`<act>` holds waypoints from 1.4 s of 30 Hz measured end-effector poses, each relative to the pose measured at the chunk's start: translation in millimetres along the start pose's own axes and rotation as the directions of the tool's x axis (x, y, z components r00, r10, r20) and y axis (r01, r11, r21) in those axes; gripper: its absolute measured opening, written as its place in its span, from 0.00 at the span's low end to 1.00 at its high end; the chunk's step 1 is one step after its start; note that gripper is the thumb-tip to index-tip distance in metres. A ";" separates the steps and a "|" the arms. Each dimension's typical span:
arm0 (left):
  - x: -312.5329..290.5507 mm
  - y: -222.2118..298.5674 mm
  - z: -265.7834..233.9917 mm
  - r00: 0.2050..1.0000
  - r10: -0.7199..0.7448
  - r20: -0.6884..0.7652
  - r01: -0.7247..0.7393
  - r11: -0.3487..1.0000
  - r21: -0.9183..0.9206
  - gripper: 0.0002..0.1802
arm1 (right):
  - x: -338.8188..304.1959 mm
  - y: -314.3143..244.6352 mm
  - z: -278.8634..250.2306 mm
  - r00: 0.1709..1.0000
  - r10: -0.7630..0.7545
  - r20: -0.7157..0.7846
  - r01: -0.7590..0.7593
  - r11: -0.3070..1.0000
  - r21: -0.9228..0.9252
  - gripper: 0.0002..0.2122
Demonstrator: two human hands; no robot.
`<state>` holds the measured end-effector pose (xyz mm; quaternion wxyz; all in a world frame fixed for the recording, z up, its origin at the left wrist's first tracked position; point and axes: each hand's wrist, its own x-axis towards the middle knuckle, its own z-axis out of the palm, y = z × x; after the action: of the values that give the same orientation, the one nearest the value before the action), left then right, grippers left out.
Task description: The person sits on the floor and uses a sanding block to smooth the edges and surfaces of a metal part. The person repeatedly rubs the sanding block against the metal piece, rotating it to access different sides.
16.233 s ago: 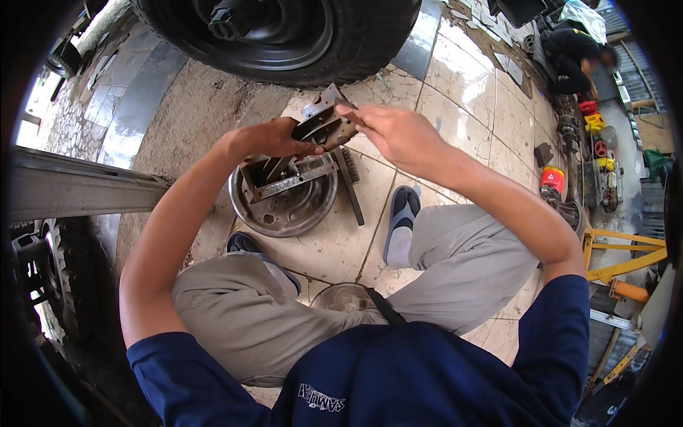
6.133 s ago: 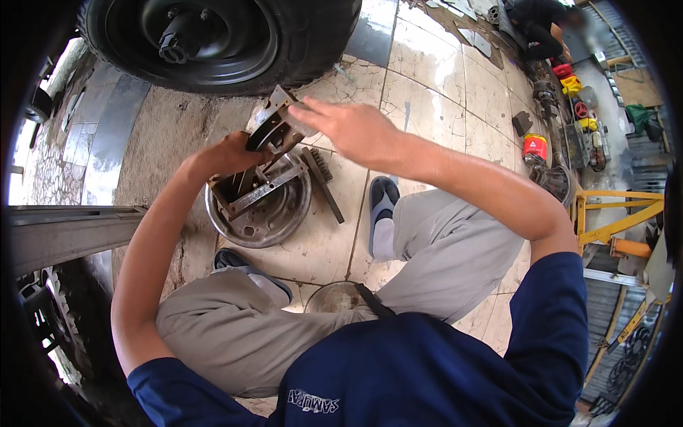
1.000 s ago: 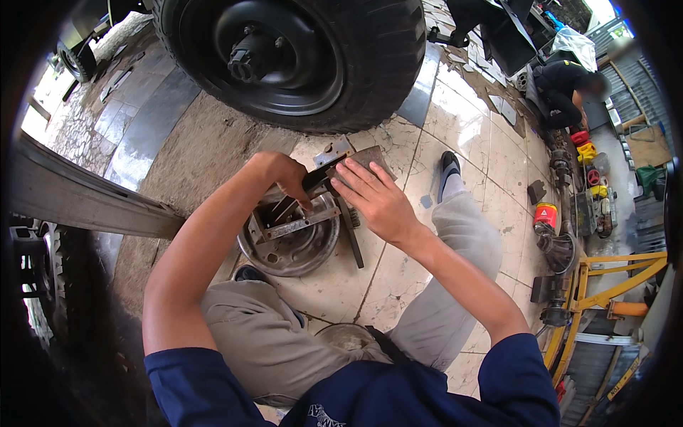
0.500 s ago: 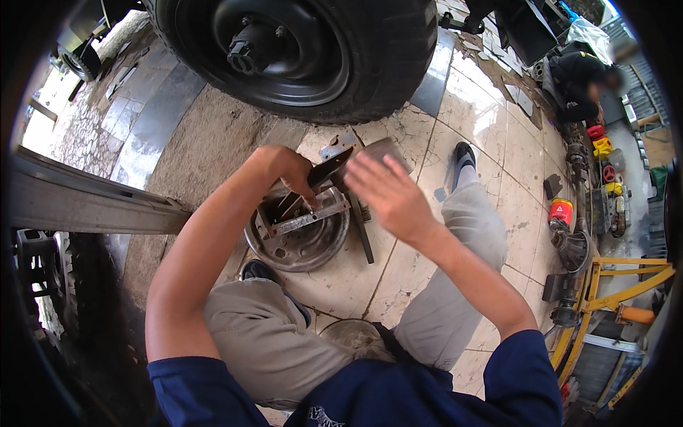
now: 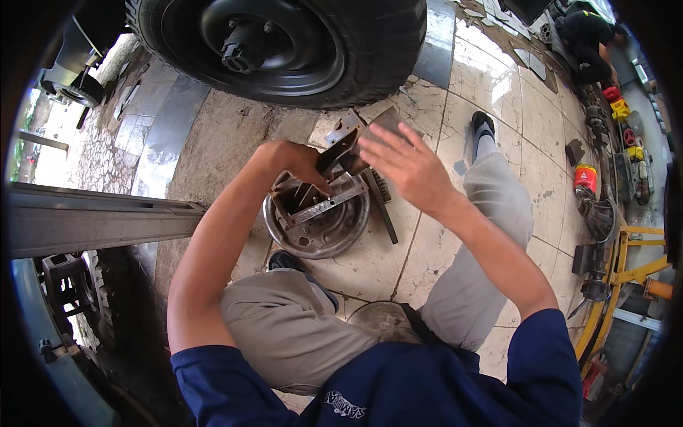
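A rusty, frame-like metal bracket [image 5: 329, 204] rests on a round, worn steel wheel rim [image 5: 313, 242] on the floor. My left hand [image 5: 295, 162] is closed round the upper part of the bracket, near dark flat plates. My right hand [image 5: 409, 167] is held flat with fingers stretched out, over a brown rectangular piece [image 5: 390, 122]. Whether that piece is fixed to the bracket, I cannot tell; my right thumb is hidden. Behind it shows a grey metal plate with holes [image 5: 344, 127]. A dark brush [image 5: 386, 213] with short bristles lies beside the rim.
A large black tyre [image 5: 384, 64] stands just ahead. A grey metal beam [image 5: 107, 222] reaches in from the left. Along the right lie axle parts, a red can [image 5: 585, 178] and a yellow metal frame [image 5: 619, 281]. Another person [image 5: 587, 43] crouches at far right.
The whole view has shifted, so the rim and bracket sit a little farther right and higher. My left hand keeps its grip; my right hand stays flat over the brown piece.
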<state>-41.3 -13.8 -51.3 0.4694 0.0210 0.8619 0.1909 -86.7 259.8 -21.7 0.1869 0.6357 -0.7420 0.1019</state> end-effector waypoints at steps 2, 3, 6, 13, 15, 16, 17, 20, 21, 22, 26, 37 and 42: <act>-0.3 3.1 -0.6 1.000 0.022 -0.017 -0.021 0.999 0.036 0.37 | 3.4 0.5 -5.3 0.996 0.080 -0.025 -0.080 0.997 -0.010 0.15; 2.6 0.6 0.5 1.000 0.002 -0.013 -0.002 0.999 0.035 0.37 | -0.9 -7.7 -0.3 1.000 0.015 -0.003 -0.015 1.000 0.010 0.15; 3.9 -1.9 3.0 1.000 -0.010 -0.009 0.010 1.000 0.019 0.37 | -5.9 -6.9 3.3 0.998 -0.048 0.043 0.047 0.998 0.029 0.15; -7.5 5.3 -1.5 1.000 -0.002 -0.024 0.003 1.000 0.004 0.35 | -8.4 13.1 1.2 0.996 0.088 -0.024 -0.085 0.990 0.113 0.21; -8.3 4.5 -3.1 0.999 0.017 -0.034 -0.017 1.000 0.002 0.35 | -3.4 28.3 2.7 0.939 0.335 -0.075 -0.314 0.925 0.213 0.25; -6.4 3.4 -2.6 0.999 0.019 -0.037 -0.019 1.000 -0.004 0.35 | -5.4 31.0 -0.1 0.906 0.416 -0.084 -0.375 0.877 0.299 0.26; -4.0 3.0 -1.7 0.999 0.021 -0.040 -0.022 1.000 -0.011 0.34 | -8.0 34.2 -3.6 0.865 0.494 -0.084 -0.429 0.818 0.383 0.27; -1.9 1.1 0.7 0.999 0.006 -0.039 -0.006 1.000 -0.011 0.34 | -5.5 14.4 -13.8 0.868 0.489 -0.087 -0.381 0.767 0.516 0.29; -1.8 -0.2 1.6 0.999 -0.003 -0.037 0.003 1.000 -0.006 0.34 | -4.3 3.4 -13.0 0.897 0.435 -0.073 -0.334 0.778 0.532 0.28; -0.8 -1.9 1.7 0.999 0.005 -0.033 -0.005 1.000 -0.009 0.33 | -3.5 -2.4 -12.1 0.923 0.379 -0.059 -0.287 0.785 0.550 0.27; 0.2 1.5 0.9 0.999 0.027 -0.024 -0.027 1.000 -0.014 0.32 | 1.7 2.5 -2.4 0.964 0.258 -0.070 -0.229 0.931 0.286 0.24; -2.6 -0.5 1.1 0.997 0.075 -0.037 -0.077 0.995 -0.067 0.31 | 2.1 1.9 7.3 0.929 0.359 -0.094 -0.296 0.869 0.396 0.28; -6.2 0.5 2.1 0.998 0.050 -0.029 -0.052 0.996 -0.071 0.33 | 0.8 -7.5 3.8 0.979 0.173 -0.104 -0.128 0.930 0.344 0.22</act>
<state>-36.2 -14.0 -47.2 0.4530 0.0234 0.8600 0.2338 -79.9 256.3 -25.5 0.1164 0.5912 -0.7462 0.2830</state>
